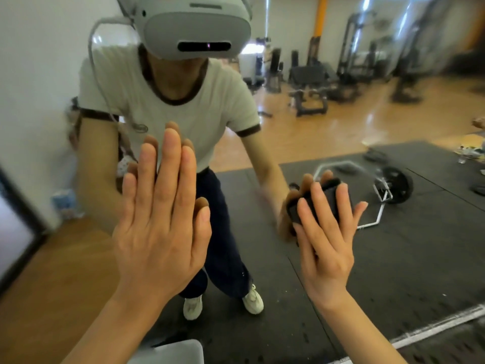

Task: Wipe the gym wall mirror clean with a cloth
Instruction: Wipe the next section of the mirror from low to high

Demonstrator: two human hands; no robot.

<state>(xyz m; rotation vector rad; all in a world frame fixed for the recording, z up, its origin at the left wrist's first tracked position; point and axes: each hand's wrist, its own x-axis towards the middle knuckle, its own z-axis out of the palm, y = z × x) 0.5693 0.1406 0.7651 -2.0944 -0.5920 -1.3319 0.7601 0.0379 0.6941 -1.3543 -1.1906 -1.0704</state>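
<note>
I press my left hand (160,229) flat on the mirror (393,122), fingers (170,158) straight, likely for bracing; right of it, my right hand (325,248) spreads over the dark cloth (328,203), pinning it to the glass.

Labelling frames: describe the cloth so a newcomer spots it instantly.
Start at the wall mirror filling the view. Two hands press on it; the right hand has a small dark cloth under its fingers. The left hand lies flat and bare.
</note>
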